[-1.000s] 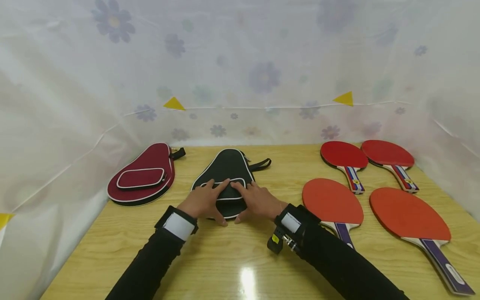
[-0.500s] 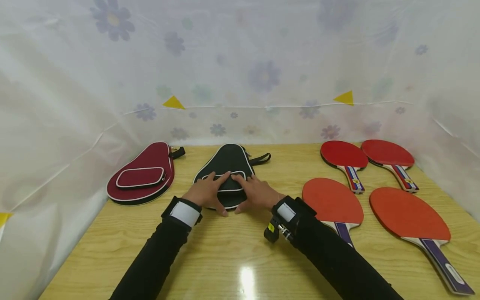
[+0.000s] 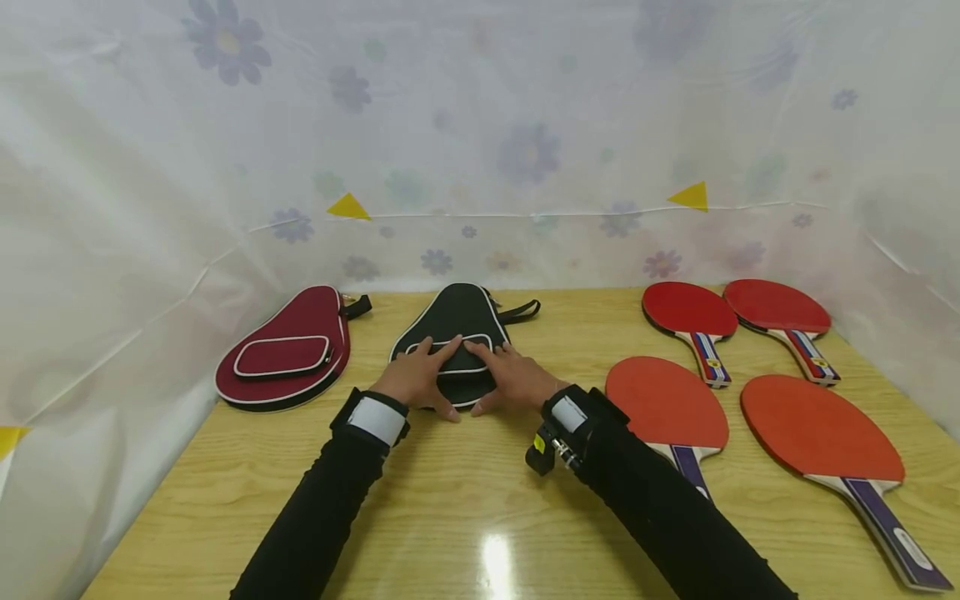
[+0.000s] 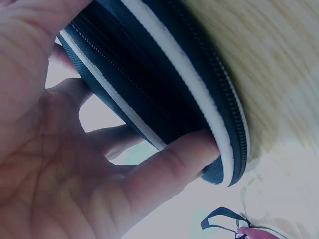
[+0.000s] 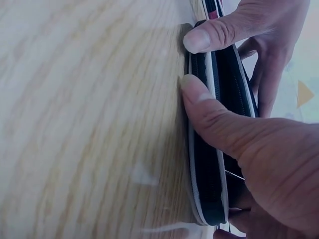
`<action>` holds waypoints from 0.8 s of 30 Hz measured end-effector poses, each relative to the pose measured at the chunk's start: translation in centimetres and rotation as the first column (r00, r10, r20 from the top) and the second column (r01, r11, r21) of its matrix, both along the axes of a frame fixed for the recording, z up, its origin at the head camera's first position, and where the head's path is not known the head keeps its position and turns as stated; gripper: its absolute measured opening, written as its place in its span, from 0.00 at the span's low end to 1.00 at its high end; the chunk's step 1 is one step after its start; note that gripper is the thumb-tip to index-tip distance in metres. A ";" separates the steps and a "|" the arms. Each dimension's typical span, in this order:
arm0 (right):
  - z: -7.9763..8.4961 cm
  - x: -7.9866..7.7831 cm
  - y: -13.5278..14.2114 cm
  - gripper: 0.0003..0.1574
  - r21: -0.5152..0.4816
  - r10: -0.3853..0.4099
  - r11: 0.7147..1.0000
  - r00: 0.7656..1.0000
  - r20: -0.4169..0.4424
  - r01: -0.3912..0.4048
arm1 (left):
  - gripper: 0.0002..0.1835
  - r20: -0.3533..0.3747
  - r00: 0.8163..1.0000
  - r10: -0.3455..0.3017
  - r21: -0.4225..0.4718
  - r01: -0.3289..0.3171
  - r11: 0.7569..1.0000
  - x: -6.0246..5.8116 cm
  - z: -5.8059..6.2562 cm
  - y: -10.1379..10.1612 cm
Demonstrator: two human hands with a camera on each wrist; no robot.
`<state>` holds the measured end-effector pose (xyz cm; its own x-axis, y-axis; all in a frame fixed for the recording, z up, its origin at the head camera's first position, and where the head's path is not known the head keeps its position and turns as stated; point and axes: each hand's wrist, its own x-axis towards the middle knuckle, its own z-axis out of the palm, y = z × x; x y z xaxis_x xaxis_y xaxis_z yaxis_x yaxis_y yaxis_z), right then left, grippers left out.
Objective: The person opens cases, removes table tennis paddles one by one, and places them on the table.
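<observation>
A black table tennis bat case with white piping and a small front pocket lies flat on the wooden table, its wrist strap at the upper right. On its lower left part rests my left hand, fingers spread over the pocket. My right hand mirrors it on the lower right. Both thumbs press along the case's near edge, as the right wrist view shows. Zip teeth run along the side of the case in the left wrist view, with the left thumb against the edge.
To the left lies a dark red bat case with a black strap. Several red table tennis bats lie at the right, among them a near one with a purple handle. A floral-printed sheet hangs behind the table.
Both hands have slid the black case away from me, towards the back of the table. It now sits about level with the dark red case. The bats have not moved.
</observation>
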<state>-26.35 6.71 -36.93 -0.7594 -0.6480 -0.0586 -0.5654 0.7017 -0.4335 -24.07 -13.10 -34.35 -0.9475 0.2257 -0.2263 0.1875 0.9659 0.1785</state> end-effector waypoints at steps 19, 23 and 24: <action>0.7 2.0 1.9 0.69 -0.042 -0.087 0.996 0.988 -0.131 0.082 | 0.58 -0.077 0.992 0.096 0.060 -0.091 0.994 1.0 -0.8 2.4; 1.2 2.8 3.0 0.68 -0.048 -0.129 0.991 0.978 -0.161 0.123 | 0.58 -0.191 0.980 0.052 -0.004 -0.054 0.999 0.9 -1.3 3.6; 1.2 3.1 3.3 0.67 -0.049 -0.140 0.990 0.977 -0.159 0.134 | 0.58 -0.209 0.977 0.037 -0.015 -0.041 0.999 0.8 -1.5 3.8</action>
